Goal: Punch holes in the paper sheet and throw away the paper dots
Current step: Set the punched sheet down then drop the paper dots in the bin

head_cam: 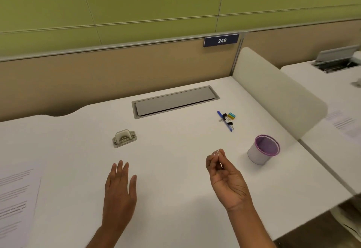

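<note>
- The right hand (226, 179) is lifted off the desk (175, 169) with its palm turned towards the person. Its fingers are curled in, and the thumb and fingertips (220, 155) pinch a tiny white bit (216, 152) that is too small to make out clearly.
- The left hand (119, 191) is flat, palm down, low over the desk. Its fingers are straight, slightly spread and hold nothing. Whether they touch the surface cannot be told.
- The hole punch (124, 138) sits on the desk just beyond the left fingertips, apart from them.
- A white cup (263, 152) with a purple lining stands upright to the right of the pinching fingertips, near them but not touching.
- The paper sheet (17, 199), printed with lines of text, lies at the desk's edge well to the left of the left fingers.
- A blue pen (224, 121), black binder clips (230, 125) and a small yellow block (231, 115) lie in a cluster beyond the right fingertips, farther off than the cup.
- A grey hatch (175, 101) is set into the desk, far beyond both sets of fingers.
- A sign reading 249 (221, 40) is fixed on the partition behind the desk.
</note>
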`<state>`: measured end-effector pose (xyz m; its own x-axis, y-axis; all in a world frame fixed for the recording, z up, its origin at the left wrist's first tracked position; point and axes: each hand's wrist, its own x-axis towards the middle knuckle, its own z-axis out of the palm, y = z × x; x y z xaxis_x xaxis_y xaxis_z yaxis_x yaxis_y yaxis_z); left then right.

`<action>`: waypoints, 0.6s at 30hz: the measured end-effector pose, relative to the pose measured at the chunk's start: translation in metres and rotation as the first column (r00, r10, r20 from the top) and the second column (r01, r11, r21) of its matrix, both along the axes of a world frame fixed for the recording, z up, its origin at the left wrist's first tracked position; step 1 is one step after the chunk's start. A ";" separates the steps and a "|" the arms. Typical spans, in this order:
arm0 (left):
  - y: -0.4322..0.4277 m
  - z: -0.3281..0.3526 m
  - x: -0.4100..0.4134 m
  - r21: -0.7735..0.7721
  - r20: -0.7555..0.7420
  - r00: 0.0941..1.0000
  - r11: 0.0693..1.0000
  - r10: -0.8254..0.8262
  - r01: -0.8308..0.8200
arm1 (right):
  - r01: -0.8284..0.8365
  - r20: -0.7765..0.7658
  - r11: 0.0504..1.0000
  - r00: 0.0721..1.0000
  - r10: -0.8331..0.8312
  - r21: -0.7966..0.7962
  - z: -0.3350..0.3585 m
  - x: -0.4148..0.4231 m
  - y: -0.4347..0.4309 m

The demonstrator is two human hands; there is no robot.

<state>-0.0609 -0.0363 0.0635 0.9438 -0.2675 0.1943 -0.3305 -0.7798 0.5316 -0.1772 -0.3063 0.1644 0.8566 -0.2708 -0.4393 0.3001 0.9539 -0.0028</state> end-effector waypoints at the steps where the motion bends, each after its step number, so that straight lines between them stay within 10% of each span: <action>1: -0.014 0.004 -0.001 -0.021 -0.002 1.000 1.000 -0.013 0.013 | 0.027 0.012 1.000 1.000 -0.027 0.002 0.003 -0.004 -0.011; 10: -0.120 0.000 -0.017 -0.029 -0.015 0.998 0.998 -0.065 0.064 | 0.261 -0.061 0.957 0.961 -0.270 -0.130 0.008 -0.036 -0.146; 18: -0.157 -0.012 -0.030 0.002 -0.056 0.998 0.999 -0.036 0.036 | 0.068 -0.382 0.708 0.803 -0.457 -0.703 -0.008 -0.035 -0.218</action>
